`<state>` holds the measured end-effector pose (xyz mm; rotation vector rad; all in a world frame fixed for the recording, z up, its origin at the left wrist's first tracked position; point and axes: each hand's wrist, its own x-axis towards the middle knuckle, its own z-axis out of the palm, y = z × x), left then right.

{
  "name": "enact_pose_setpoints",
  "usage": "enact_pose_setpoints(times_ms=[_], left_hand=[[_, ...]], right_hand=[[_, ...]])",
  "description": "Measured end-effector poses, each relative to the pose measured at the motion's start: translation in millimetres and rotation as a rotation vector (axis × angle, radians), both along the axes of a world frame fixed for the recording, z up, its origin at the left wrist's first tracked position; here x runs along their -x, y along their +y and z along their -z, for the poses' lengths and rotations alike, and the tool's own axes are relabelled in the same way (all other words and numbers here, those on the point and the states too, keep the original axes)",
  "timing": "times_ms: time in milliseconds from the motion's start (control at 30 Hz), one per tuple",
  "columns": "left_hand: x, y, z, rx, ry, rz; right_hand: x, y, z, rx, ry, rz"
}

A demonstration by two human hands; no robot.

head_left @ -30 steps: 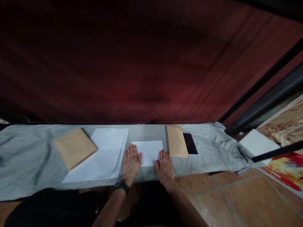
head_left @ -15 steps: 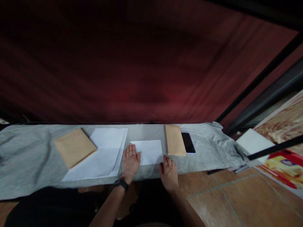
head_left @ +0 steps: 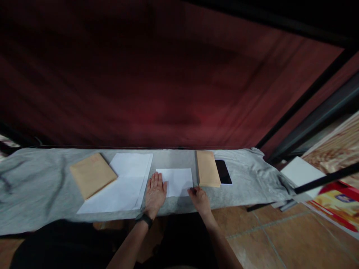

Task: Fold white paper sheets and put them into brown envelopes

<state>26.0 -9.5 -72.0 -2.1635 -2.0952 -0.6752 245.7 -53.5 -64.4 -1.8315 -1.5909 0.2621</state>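
A white sheet of paper [head_left: 178, 179], possibly folded, lies flat on a grey cloth. My left hand [head_left: 156, 191], wearing a dark watch, rests flat over its left edge with the fingers stretched out. At the paper's lower right corner is my right hand [head_left: 199, 198]; its fingers are curled in and the thumb meets the corner in a pinch. Larger white sheets [head_left: 123, 190] lie to the left, with a stack of brown envelopes [head_left: 93, 175] partly covering them. Right of the paper sits another brown envelope stack [head_left: 208, 169], overlapping a dark-screened phone or tablet [head_left: 223, 172].
The grey cloth [head_left: 249, 186] covers a long, narrow surface in front of a dark red panel [head_left: 174, 93]. Black bars [head_left: 305, 97] slant down on the right. Beyond the right end are a white flat object [head_left: 303, 172] and a red and yellow package [head_left: 338, 203]. Below is a tiled floor [head_left: 252, 239].
My right hand's fingers have curled from stretched out to a pinch at the paper's corner. My left hand stays flat in place. The view has shifted slightly.
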Motion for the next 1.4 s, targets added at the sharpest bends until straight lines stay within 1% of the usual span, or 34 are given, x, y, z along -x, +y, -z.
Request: enact_pose_setpoints(times_ms=[133, 233, 300, 400, 433, 500, 567, 600, 667, 767, 867, 933, 1000, 1067, 1100, 1133, 1200, 1300, 1400], left_hand=[[4.3, -2.0, -4.1, -0.006, -0.09, 0.037], [10.2, -5.6, -8.9, -0.045, -0.249, 0.069], [13.9, -7.9, -10.5, -0.082, -0.369, 0.055], [17.1, -9.7, -9.9, -0.111, -0.489, 0.02], [17.5, -9.8, -9.2, -0.111, -0.51, 0.016], [17.8, -9.7, -8.1, -0.103, -0.537, 0.02], [18.1, -9.5, -7.9, -0.094, -0.562, 0.025], [18.5, -9.5, -8.1, -0.091, -0.581, 0.022], [19.6, -9.7, -9.0, -0.091, -0.644, -0.001], [21.4, -10.0, -11.1, -0.086, -0.799, -0.054], [23.1, -9.7, -13.1, -0.041, -1.013, -0.059], [25.4, -9.3, -14.4, -0.002, -1.144, -0.04], [29.4, -9.2, -15.8, 0.025, -1.217, -0.029], [33.8, -9.4, -18.0, 0.045, -1.192, -0.016], [35.3, -9.5, -19.6, 0.057, -1.136, 0.002], [35.6, -9.5, -21.6, 0.071, -1.055, 0.036], [31.2, -8.6, -26.6, 0.106, -0.84, 0.162], [8.7, -5.0, -33.5, 0.175, -0.483, 0.408], [-25.2, 0.4, -34.6, 0.235, -0.193, 0.585]], right_hand=[[0.7, 4.1, -6.8, -0.007, 0.153, -0.066], [5.6, 13.8, -18.3, -0.043, 0.273, -0.121], [6.2, 23.5, -32.6, -0.079, 0.34, -0.141], [0.9, 36.6, -62.7, -0.152, 0.399, -0.139], [-1.5, 38.8, -72.9, -0.2, 0.415, -0.137], [-4.6, 38.3, -88.7, -0.266, 0.33, -0.186], [-4.6, 31.8, -93.9, -0.253, 0.174, -0.327], [-3.7, 26.7, -91.9, -0.22, 0.084, -0.407], [-1.5, 14.6, -80.3, -0.135, -0.097, -0.543], [-0.9, -4.8, -55.2, -0.059, -0.275, -0.651], [-4.2, -20.3, -36.2, -0.025, -0.334, -0.722], [-7.5, -26.8, -29.2, -0.012, -0.335, -0.758], [-10.9, -30.8, -25.1, -0.004, -0.316, -0.757], [-13.7, -33.6, -22.4, -0.011, -0.288, -0.743], [-14.8, -35.0, -21.3, -0.017, -0.275, -0.742], [-15.5, -36.2, -20.2, -0.027, -0.265, -0.744], [-15.7, -38.3, -17.7, -0.043, -0.258, -0.754], [-13.0, -39.0, -10.5, -0.054, -0.285, -0.749], [-8.5, -36.8, 1.4, -0.059, -0.338, -0.723]])
